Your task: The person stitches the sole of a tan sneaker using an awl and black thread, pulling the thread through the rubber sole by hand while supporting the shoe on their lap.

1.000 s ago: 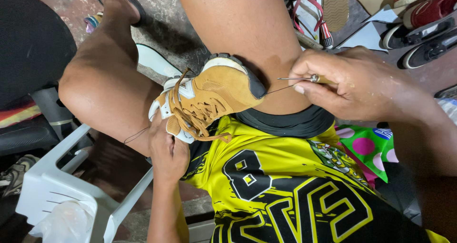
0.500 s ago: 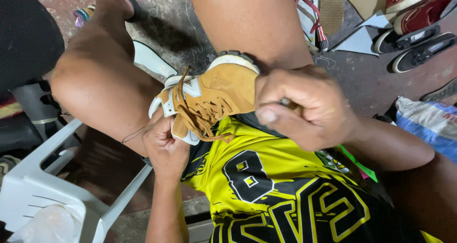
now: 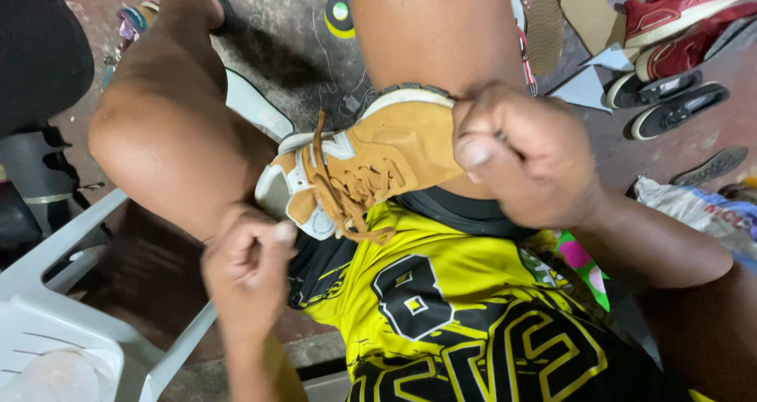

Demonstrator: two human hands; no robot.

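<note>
Shoe (image 3: 394, 154): matt tan suede-like upper, white smooth rubber sole, woven tan laces. Shirt (image 3: 441, 315): slightly shiny yellow and black cloth. Chair (image 3: 71, 307): smooth white plastic. Floor (image 3: 292, 55): rough, stained concrete.

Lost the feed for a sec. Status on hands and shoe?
Right hand fisted on the heel of the tan shoe. Left hand closed just below its toe. Shoe wedged between the knees, laces loose. Nothing blocking.

Our bare knees (image 3: 169, 146) crowd the tan shoe (image 3: 371, 165) at nine and twelve o'clock; a white plastic chair (image 3: 59, 292) blocks seven o'clock. Open floor (image 3: 303, 51) shows between our legs.
</note>
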